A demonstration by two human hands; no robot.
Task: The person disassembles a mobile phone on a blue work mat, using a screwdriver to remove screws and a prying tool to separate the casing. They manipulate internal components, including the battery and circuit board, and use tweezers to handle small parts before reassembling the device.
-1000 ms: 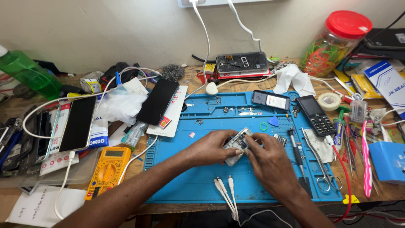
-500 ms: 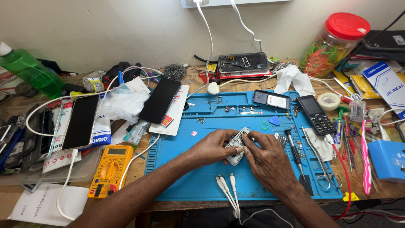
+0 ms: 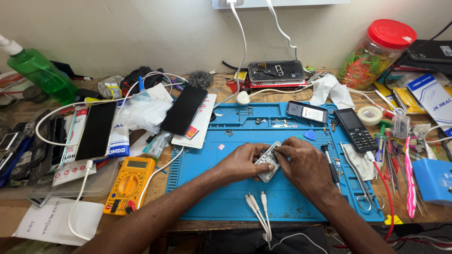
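Observation:
A small opened phone body (image 3: 269, 162), grey-white with its insides showing, lies on the blue repair mat (image 3: 235, 197). My left hand (image 3: 242, 162) grips it from the left side. My right hand (image 3: 306, 164) rests on its upper right end with the fingertips pressing on it. Both forearms come in from the bottom edge. A screwdriver (image 3: 329, 164) lies on the mat just right of my right hand.
A yellow multimeter (image 3: 129, 181) sits left of the mat, white charging cables (image 3: 259, 211) below my hands. Black phones (image 3: 96, 129) (image 3: 184, 109) lie at left, a keypad phone (image 3: 354, 129) and scissors (image 3: 362, 183) at right. A red-lidded jar (image 3: 376, 51) and green bottle (image 3: 40, 73) stand behind.
Both hands stay on the phone body with only slight finger shifts. The view has drifted a little.

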